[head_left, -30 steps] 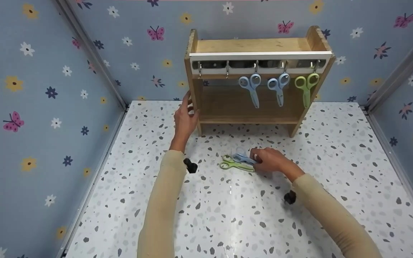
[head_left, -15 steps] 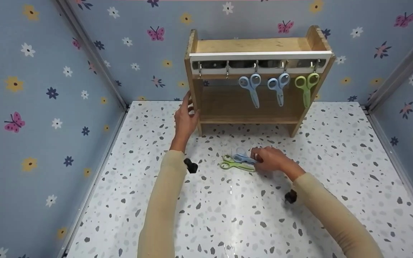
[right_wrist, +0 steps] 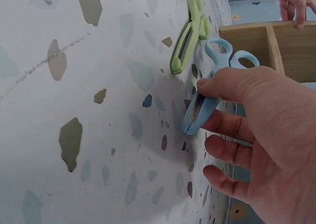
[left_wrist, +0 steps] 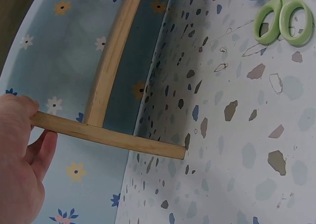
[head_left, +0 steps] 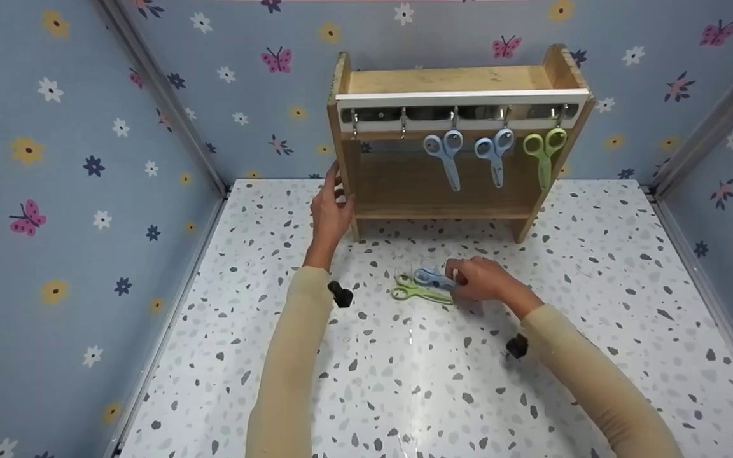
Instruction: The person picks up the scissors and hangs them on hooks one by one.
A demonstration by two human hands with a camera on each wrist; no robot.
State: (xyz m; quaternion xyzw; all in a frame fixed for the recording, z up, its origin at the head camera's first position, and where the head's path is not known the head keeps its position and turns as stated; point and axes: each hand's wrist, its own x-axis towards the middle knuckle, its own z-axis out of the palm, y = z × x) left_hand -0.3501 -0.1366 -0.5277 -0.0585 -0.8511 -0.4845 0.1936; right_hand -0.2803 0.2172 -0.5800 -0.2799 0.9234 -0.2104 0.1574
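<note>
My left hand [head_left: 331,213] grips the left side panel of a wooden shelf [head_left: 449,210], thumb and fingers on either side of its edge in the left wrist view. With thumb and forefinger, my right hand [head_left: 482,280] pinches a pair of blue scissors [right_wrist: 200,105] by the blade end; the handle loops point away from the palm. Green scissors [head_left: 414,290] lie on the tabletop beside them. From the shelf's hook rail [head_left: 430,114] hang two blue scissors, the left pair [head_left: 446,156] and the middle pair [head_left: 495,156], and a green pair [head_left: 543,156] at the right.
Two hooks at the rail's left end, including the leftmost hook [head_left: 354,124], carry nothing. A patterned back wall [head_left: 265,83] stands behind the shelf, with a left side wall [head_left: 74,254] and a right one. Speckled tabletop [head_left: 404,381] spreads in front.
My right hand has risen slightly with the blue scissors, whose handle loops have shifted a little. My left hand stays on the shelf's side.
</note>
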